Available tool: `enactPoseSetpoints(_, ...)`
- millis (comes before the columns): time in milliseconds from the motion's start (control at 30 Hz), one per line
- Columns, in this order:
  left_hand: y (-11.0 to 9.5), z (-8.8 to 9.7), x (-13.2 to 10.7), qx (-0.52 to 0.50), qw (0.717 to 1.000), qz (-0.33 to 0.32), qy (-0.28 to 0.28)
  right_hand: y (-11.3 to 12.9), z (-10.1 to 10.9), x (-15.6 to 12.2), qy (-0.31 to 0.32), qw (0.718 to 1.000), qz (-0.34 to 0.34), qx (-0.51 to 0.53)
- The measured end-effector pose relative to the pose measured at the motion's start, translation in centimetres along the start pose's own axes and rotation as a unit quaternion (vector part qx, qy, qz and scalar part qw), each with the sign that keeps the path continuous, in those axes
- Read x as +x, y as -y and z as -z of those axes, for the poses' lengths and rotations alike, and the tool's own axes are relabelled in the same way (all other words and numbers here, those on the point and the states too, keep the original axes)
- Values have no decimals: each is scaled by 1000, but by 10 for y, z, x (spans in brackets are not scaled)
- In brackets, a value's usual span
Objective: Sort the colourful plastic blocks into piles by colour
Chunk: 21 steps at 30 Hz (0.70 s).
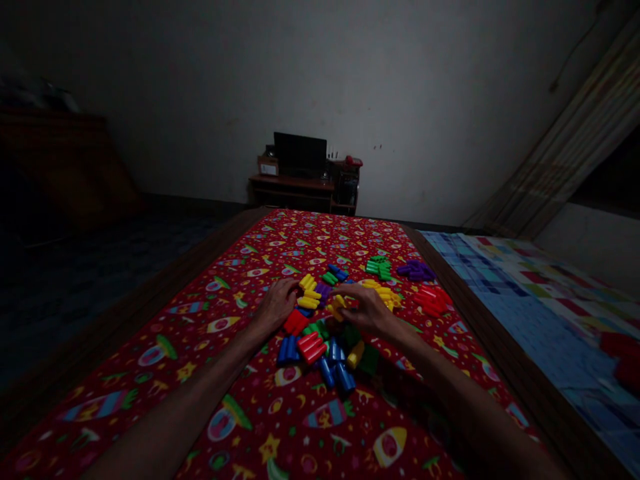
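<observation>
A loose heap of coloured plastic building blocks lies on the red patterned cloth. My right hand [369,308] is over its right side, thumb and fingers closed on a yellow block [338,307]. At the heap's left edge rests my left hand [279,303], fingers bent and slightly apart, beside other yellow blocks [309,293]; whether the fingertips touch them is hard to see. Between the hands sits a purple block [323,292]. Nearer to me are red blocks [311,347], blue blocks [344,377] and a dark green block [369,360].
Beyond my right hand are separate groups: yellow blocks [387,295], green blocks [379,267], purple blocks [417,270] and red blocks [432,301]. A blue checked cloth [480,320] lies to the right. A desk with a monitor [300,155] stands against the far wall.
</observation>
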<state>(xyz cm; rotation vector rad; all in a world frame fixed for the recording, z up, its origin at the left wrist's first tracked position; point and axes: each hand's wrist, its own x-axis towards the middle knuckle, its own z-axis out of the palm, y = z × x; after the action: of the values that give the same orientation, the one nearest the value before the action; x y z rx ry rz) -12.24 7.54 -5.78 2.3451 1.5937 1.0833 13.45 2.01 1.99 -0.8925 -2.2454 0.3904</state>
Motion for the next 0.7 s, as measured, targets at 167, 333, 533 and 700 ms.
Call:
enactPoseSetpoints(167, 0, 0, 2, -4, 1000, 5, 12, -22, 32, -21, -75, 993, -8, -90)
enactPoseSetpoints(333, 4, -3, 2, -7, 1000, 5, -6, -40, 43, -49, -16, 984, -26, -175)
enactPoseSetpoints(533, 6, -4, 1, -10, 1000, -3, -15, -45, 22, -50, 20, 985, -7, -174)
enactPoseSetpoints(700, 4, -2, 2, -7, 1000, 2, 0, -49, 18, -47, -11, 978, -3, -208)
